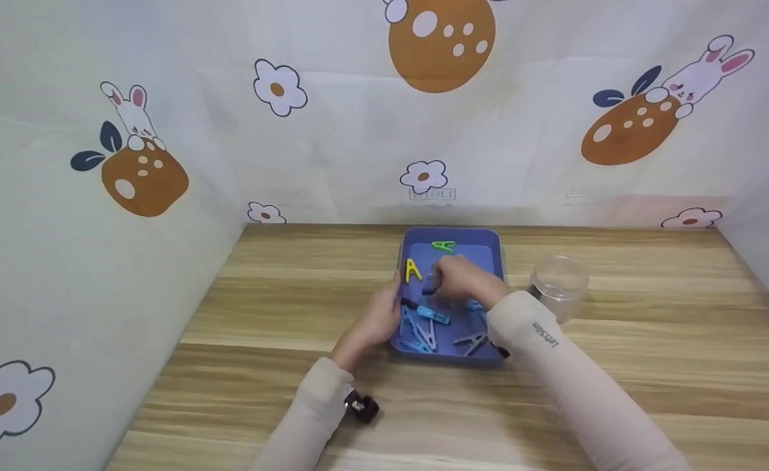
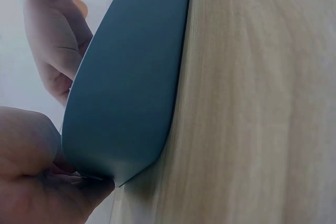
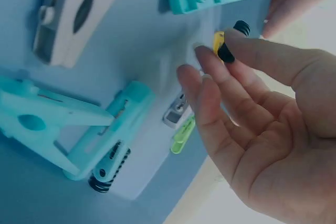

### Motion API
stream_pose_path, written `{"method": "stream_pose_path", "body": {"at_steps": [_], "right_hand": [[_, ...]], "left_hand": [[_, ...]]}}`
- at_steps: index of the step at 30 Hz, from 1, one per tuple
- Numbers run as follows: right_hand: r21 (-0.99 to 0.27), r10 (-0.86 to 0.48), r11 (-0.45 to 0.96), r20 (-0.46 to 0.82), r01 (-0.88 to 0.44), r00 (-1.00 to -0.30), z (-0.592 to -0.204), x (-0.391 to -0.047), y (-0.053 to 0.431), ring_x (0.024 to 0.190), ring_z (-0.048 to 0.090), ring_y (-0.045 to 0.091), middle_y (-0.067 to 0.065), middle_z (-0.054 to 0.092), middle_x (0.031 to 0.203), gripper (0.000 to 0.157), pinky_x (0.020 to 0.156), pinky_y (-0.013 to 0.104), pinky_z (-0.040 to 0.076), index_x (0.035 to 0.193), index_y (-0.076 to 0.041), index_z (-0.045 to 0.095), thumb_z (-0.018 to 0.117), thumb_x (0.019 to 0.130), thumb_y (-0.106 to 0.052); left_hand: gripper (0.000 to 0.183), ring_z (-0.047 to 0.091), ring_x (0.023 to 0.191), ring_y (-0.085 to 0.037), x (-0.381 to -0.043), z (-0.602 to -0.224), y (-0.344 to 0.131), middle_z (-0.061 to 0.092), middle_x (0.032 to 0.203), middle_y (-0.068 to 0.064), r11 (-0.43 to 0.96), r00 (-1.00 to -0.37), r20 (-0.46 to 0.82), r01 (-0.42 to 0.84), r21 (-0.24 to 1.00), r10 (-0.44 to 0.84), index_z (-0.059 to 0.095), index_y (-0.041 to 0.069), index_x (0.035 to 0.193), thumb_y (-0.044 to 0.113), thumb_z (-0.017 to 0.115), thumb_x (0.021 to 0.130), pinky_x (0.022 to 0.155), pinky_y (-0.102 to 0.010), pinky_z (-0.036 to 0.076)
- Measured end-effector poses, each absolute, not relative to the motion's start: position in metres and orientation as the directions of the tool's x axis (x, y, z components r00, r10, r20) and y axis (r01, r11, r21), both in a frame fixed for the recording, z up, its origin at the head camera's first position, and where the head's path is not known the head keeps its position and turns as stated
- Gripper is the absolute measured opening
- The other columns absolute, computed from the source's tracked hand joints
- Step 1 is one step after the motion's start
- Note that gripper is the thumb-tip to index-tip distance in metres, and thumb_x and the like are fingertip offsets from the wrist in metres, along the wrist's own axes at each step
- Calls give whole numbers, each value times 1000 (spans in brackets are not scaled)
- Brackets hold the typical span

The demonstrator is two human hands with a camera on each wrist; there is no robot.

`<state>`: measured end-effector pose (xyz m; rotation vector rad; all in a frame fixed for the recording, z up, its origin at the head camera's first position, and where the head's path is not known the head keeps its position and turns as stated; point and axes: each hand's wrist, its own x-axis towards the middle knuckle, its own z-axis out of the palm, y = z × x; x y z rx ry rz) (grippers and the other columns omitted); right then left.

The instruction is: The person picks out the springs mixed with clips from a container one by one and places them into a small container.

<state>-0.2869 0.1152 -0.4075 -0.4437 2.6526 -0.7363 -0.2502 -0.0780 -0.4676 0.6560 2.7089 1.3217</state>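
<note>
A blue tray [image 1: 449, 237] holds several clothespins. My left hand [image 1: 382, 313] holds its left edge, fingers at the wall and rim in the left wrist view. My right hand [image 1: 463, 278] reaches down into the tray. Between its thumb and fingertips sits a small black piece [image 3: 226, 53], mostly hidden by the thumb; I cannot tell its kind. A yellow clothespin [image 1: 412, 269] lies by the left wall, a green clothespin [image 1: 444, 246] at the far end. Nearer lie a blue clip [image 1: 434, 315] with a black end and grey clothespins [image 1: 470, 343].
A clear round jar [image 1: 559, 281] stands right of the tray, close to my right sleeve. A small black object [image 1: 362, 407] shows beside my left wrist. The wooden table [image 1: 292, 281] ends at a printed cloth backdrop [image 1: 345, 144] behind and at the sides.
</note>
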Motion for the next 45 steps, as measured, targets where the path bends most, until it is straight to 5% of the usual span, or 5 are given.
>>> {"method": "stream_pose_path", "body": {"at_steps": [4,11,33,45], "right_hand": [[-564,-423,783,-175,-261,-889,-404,-286,118,62,53,13,3,60,72,4,57,23,45,93,2,71,73,90,1],[-595,-443,749,-119,-293,-889,-404,-280,120,62,63,14,14,74,83,15,58,25,54,108,3,78,71,96,-1],[-658,-416,691,-23,-300,-909,-404,-264,131,87,68,23,17,76,104,17,73,34,61,109,4,76,70,97,-5],[-637,-400,686,73,-351,-913,-400,-254,140,86,69,25,15,76,96,14,71,37,60,106,2,77,72,96,-6]], "left_hand": [[51,36,151,-49,-251,-469,-78,35,159,-39,553,-905,150,368,748,399,27,-22,155,-8,36,107,127,-54,31],[49,48,140,-55,-251,-473,-79,46,147,-46,554,-884,241,444,704,401,32,-28,148,-13,40,102,121,-61,38],[49,42,146,-50,-250,-470,-78,42,155,-39,528,-898,187,392,754,398,30,-21,155,-6,35,108,125,-57,34],[49,46,143,-51,-250,-470,-80,45,152,-40,552,-896,187,400,732,402,30,-22,154,-7,37,107,122,-59,38]]}}
